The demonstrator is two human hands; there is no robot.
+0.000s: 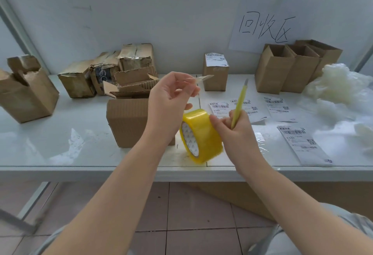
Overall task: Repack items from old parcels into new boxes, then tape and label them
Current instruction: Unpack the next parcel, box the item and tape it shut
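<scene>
A yellow tape roll (203, 135) stands on edge at the table's front middle. My right hand (235, 131) presses against its right side and also holds a yellow utility knife (239, 103) that points up and away. My left hand (171, 97) is raised above the roll and pinches the free end of a clear tape strip (201, 78). Just left of the roll, partly behind my left wrist, lies a closed brown box (125, 121). Several shipping labels (300, 141) lie flat to the right.
Torn old parcels (109, 72) pile up at the back left, with an open torn box (26, 93) at the far left. A labelled box (216, 72) stands at the back centre. Open new boxes (290, 66) and white filling (339, 87) sit at the back right.
</scene>
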